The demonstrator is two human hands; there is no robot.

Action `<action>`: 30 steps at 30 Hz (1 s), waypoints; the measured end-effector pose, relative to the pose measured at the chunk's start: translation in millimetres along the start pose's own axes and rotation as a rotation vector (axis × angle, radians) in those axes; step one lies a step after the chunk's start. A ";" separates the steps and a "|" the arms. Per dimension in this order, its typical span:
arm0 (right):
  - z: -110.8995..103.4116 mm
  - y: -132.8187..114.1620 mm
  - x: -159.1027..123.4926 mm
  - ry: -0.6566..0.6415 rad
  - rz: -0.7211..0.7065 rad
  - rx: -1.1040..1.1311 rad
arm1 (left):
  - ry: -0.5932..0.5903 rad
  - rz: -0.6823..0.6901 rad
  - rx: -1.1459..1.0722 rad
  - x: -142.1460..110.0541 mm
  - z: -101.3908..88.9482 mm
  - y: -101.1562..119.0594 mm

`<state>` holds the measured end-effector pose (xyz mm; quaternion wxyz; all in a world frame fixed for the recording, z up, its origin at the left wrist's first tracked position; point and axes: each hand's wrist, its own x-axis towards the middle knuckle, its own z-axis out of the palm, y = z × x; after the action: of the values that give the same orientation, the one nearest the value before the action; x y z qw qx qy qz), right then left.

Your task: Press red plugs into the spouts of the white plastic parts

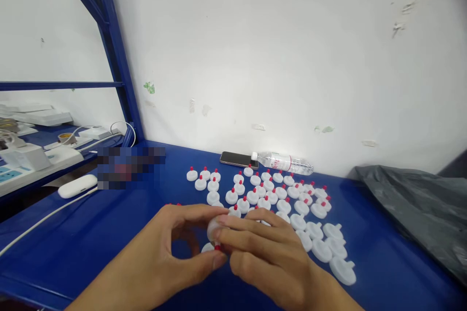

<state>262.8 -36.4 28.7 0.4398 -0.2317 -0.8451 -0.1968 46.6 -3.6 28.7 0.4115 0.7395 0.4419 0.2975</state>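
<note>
1. a white disc [212, 229] is held just above the near middle of the table [91, 238], between both hands; it is tilted, and its red tip [217, 248] is turned toward the near side.
2. by the left hand [156, 252], the disc is gripped: the forefinger is laid along the far edge, the thumb is set close against the red tip.
3. by the right hand [272, 252], the disc is steadied with bent fingers closed on its face; the right thumb is hidden, so its place cannot be told.
4. the step in hand is judged to be the fitting or seating of the red tip on the stem; whether it is fully seated cannot be told.
5. beyond the hands, many capped discs [231, 197] are stood with red tips up; to the right, bare discs [321, 250] are left without tips, so the work is judged to be partly done.
6. for the next move, a firm, straight push by the left thumb seems to be called for, with the disc kept still by the right fingers; if pushed askew, the tip could slip off.
</note>
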 end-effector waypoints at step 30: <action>13.6 3.7 -20.4 -0.404 0.572 0.123 | -0.029 -0.033 0.951 24.2 -31.1 -34.2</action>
<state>266.3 -30.5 4.9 0.3140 -0.4664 -0.8262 0.0354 18.1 38.2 15.8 0.0383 0.8428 0.5350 0.0450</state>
